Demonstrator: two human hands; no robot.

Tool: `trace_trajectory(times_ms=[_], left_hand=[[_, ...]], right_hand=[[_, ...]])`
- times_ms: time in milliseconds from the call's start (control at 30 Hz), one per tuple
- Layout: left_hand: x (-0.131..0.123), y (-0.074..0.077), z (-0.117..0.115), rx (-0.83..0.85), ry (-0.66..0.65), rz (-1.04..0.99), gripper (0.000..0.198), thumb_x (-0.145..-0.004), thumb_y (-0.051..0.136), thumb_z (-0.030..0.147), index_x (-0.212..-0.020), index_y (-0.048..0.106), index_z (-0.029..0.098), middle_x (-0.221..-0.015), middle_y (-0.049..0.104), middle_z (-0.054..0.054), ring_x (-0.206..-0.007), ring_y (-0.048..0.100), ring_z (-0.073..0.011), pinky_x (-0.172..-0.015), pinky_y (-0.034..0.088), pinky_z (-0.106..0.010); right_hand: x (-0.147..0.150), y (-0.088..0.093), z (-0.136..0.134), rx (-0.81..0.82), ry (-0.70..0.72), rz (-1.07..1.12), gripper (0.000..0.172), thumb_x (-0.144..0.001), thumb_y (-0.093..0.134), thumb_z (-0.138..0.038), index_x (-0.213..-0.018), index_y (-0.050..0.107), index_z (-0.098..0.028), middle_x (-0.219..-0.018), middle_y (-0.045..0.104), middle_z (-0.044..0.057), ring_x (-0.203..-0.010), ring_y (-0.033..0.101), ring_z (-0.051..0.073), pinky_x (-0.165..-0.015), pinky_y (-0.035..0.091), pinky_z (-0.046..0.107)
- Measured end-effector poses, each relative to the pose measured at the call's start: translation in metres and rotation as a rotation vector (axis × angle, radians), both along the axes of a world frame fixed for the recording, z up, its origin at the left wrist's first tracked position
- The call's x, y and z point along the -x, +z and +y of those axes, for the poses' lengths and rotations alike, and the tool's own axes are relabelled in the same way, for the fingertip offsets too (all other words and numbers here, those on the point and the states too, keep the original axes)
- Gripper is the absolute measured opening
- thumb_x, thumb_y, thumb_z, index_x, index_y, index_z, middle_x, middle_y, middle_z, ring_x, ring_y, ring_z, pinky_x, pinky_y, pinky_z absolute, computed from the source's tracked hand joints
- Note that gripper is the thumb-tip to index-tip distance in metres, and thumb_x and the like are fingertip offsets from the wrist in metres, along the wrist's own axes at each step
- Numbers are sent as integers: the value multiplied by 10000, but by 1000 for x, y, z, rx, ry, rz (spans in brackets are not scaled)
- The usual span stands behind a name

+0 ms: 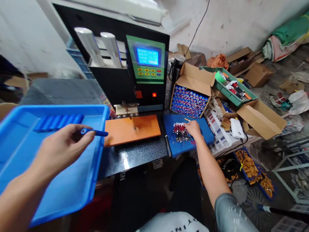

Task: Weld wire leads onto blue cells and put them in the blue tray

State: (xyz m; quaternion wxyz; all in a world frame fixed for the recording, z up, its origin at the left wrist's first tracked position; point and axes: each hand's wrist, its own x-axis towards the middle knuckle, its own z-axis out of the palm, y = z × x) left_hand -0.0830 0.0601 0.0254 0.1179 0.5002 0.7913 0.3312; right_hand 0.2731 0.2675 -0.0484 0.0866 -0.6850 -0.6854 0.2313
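Observation:
My left hand (64,146) is closed round a blue cylindrical battery cell (100,133), held level over the right rim of a blue plastic tray (68,210). A row of similar blue cells (59,122) lies inside that tray at its far end. At the right, my right hand (193,128) has its fingers together at the edge of a pile of short red and black wire leads (180,132) on a blue mat (174,150). What those fingers pinch, if anything, is hidden. Between the hands is a spot welding machine (108,82) with an orange board (144,129) before its electrodes.
A cardboard box (187,77) packed with upright cells stands behind the mat. Right of it are a green bin (236,99), a white plastic crate (219,132) and an open carton (266,115). Trays of orange-yellow pieces (249,166) sit lower on the floor.

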Motion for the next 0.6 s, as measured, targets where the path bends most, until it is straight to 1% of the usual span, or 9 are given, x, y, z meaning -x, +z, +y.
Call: trace_trajectory(times_ms=[67, 167, 267, 367, 433, 600], left_hand=[[-9, -1, 2, -11, -17, -76, 607, -603, 466, 710, -909, 584, 200, -665, 593, -17, -601, 564, -268, -530, 384, -320], [-21, 1, 3, -59, -14, -137, 566, -613, 488, 702, -879, 564, 209, -662, 590, -11, -599, 548, -265, -523, 374, -312], [-27, 3, 2, -79, 31, -136, 520, -591, 509, 698, -792, 561, 221, -622, 565, -4, -571, 526, -261, -515, 365, -312], [-30, 5, 3, -89, 95, -159, 503, -522, 542, 695, -717, 540, 232, -623, 581, -18, -572, 534, -266, -517, 376, -317], [-32, 6, 3, -95, 113, -168, 501, -508, 548, 694, -701, 541, 233, -634, 594, -25, -582, 544, -269, -511, 374, -317], [-38, 6, 2, -137, 81, -197, 495, -543, 571, 689, -712, 548, 225, -628, 605, -27, -574, 555, -262, -485, 368, -311]], right_hand=[[4, -1, -4, -25, 2, 9, 446, -938, 531, -461, -792, 708, -78, -719, 585, 51, -581, 394, 30, -625, 189, 139], [7, -2, -8, -95, -36, 19, 436, -941, 522, -458, -789, 700, -91, -735, 592, 44, -594, 395, 28, -631, 180, 136], [7, -2, -12, -129, -37, 28, 431, -934, 522, -459, -792, 695, -91, -752, 600, 51, -631, 438, 35, -639, 187, 132], [10, -3, -15, -148, 2, 23, 442, -921, 535, -473, -772, 692, -87, -766, 604, 66, -675, 479, 47, -644, 196, 131], [14, -5, -15, -147, 19, 12, 424, -912, 552, -468, -794, 705, -91, -799, 615, 72, -690, 487, 50, -647, 199, 130], [17, -13, -17, -137, 9, 15, 314, -914, 541, -366, -908, 735, -118, -858, 628, 58, -656, 454, 37, -640, 184, 135]])
